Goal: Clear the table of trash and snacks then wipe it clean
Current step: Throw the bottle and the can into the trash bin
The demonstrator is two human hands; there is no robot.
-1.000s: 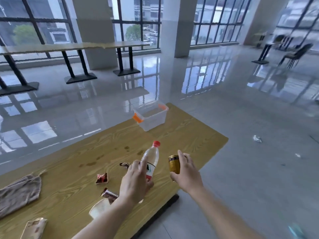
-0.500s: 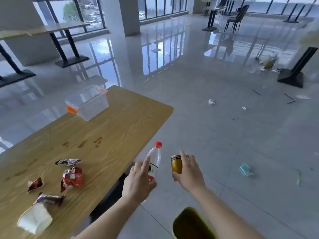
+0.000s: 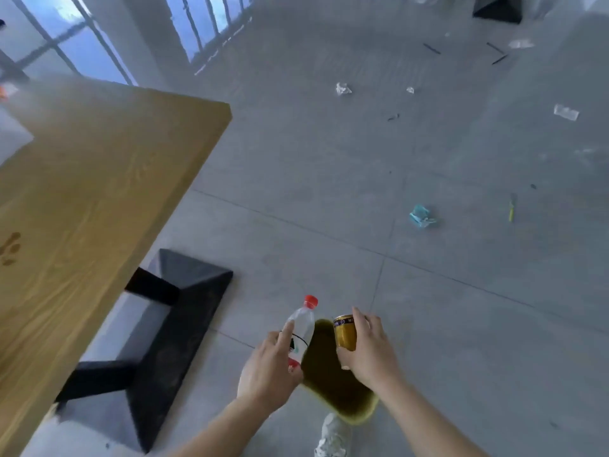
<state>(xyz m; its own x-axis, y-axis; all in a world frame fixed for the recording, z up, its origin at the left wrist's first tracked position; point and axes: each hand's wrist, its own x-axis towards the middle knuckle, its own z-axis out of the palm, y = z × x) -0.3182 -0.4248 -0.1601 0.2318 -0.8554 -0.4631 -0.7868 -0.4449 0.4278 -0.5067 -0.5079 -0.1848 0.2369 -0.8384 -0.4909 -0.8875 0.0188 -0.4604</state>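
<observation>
My left hand (image 3: 268, 371) grips a clear plastic bottle (image 3: 301, 328) with a red cap, tilted up to the right. My right hand (image 3: 369, 349) holds a gold drink can (image 3: 345, 333) upright. Both hands hover over the open mouth of an olive-green bin (image 3: 333, 377) that stands on the floor. The wooden table (image 3: 82, 199) fills the left of the view; brown stains (image 3: 10, 249) mark its top near the left edge.
The table's black metal foot (image 3: 171, 328) lies left of the bin. Scraps of litter are scattered on the grey tiled floor, among them a blue crumpled piece (image 3: 421, 216) and white pieces (image 3: 343, 89). A white crumpled object (image 3: 333, 437) sits just below the bin.
My view has swung right and down, away from the tabletop. Both hands carried the bottle and can off the table to above the green bin, which has come fully into view.
</observation>
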